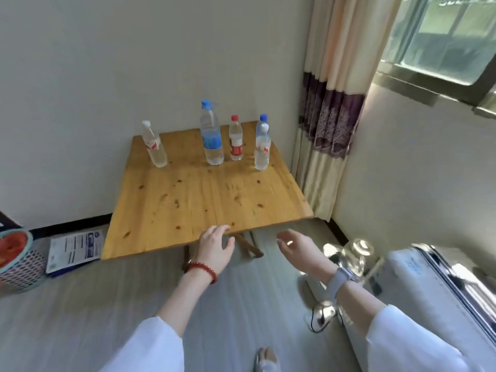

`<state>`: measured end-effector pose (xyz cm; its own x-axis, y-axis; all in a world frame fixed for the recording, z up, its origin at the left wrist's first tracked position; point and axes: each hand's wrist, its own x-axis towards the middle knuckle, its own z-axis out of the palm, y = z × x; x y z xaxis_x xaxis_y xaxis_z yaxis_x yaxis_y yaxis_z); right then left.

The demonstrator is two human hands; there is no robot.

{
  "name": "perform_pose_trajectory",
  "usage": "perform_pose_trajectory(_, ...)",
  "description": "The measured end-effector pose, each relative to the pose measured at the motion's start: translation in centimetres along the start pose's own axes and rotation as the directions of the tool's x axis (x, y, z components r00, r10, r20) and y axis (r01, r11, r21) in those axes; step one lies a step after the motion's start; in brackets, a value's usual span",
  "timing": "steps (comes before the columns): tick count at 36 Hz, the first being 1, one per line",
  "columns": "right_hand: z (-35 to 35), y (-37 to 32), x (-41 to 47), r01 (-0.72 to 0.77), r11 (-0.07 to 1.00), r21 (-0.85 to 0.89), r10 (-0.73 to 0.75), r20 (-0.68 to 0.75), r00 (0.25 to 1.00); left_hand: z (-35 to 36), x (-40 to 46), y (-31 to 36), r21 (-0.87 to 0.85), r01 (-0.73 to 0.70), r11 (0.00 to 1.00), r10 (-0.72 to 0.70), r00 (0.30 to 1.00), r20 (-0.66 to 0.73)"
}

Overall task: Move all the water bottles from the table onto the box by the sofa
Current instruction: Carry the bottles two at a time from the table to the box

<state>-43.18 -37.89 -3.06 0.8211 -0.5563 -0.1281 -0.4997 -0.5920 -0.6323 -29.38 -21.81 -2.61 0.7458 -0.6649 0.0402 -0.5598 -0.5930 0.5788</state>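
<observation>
Several water bottles stand along the far side of a wooden table (188, 205). At the left is a white-capped bottle (154, 145). In the middle are a tall blue-labelled bottle (212, 135) and a red-capped bottle (236, 139). At the right a white-capped bottle (262, 149) hides most of a blue-capped bottle (263, 120) behind it. My left hand (214, 247) hovers open at the table's near edge, a red bead bracelet on its wrist. My right hand (298, 247) is open just past the table's near right corner, holding nothing. The box and sofa are out of view.
A mesh basket (18, 264) and a printed paper packet (75, 249) lie on the floor at the left. A curtain (327, 124) hangs right of the table. A white appliance (434, 285), a glass jar (354, 253) and a cable (316, 320) crowd the floor at the right.
</observation>
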Motion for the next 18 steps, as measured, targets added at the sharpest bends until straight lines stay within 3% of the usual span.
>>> perform_pose_trajectory(12,-4.1,-0.6,25.6,-0.088,0.993,0.083,0.098,-0.128,0.987,1.1,24.5,-1.2,-0.053,0.045,0.998,-0.046,0.999,-0.020)
perform_pose_trajectory(18,-3.7,-0.2,36.3,-0.154,0.962,0.225,0.194,-0.170,0.966,3.4,36.0,-3.1,-0.100,0.023,0.995,-0.023,1.000,0.005)
